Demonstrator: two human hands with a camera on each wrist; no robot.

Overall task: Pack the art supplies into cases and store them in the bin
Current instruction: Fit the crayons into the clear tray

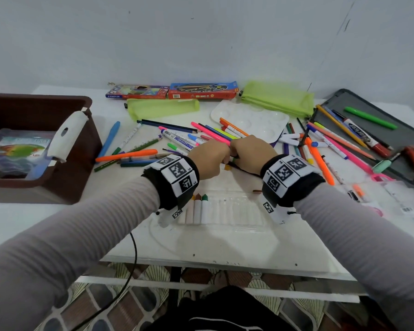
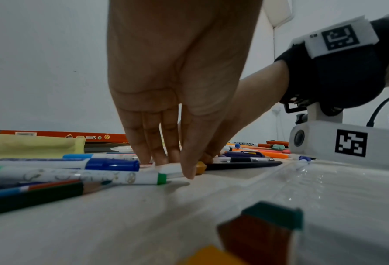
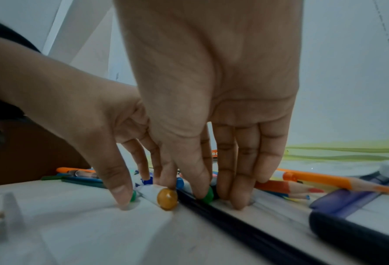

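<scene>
Both hands meet at mid-table over loose crayons. My left hand [image 1: 210, 158] [image 2: 173, 154] pinches a white crayon with an orange tip [image 1: 227, 167] [image 2: 200, 167] [image 3: 167, 198] that lies on the table. Right beside it, my right hand [image 1: 250, 151] [image 3: 229, 161] pinches a green-tipped crayon [image 1: 234, 160] [image 3: 208, 194] between thumb and fingers. Just in front of me lies a clear plastic crayon tray [image 1: 237, 211] [image 2: 325, 188]; three crayons [image 1: 197, 209] lie in its left slots. The brown bin [image 1: 86, 163] stands at the left with a clear case [image 1: 17, 151] inside.
Several markers, pens and pencils [image 1: 177, 137] are scattered across the table behind the hands. Two green mesh pouches [image 1: 163, 107] [image 1: 277, 96], two flat boxes [image 1: 202, 90] and a white palette [image 1: 251, 120] lie at the back. An open dark case [image 1: 380, 120] holds markers at the right.
</scene>
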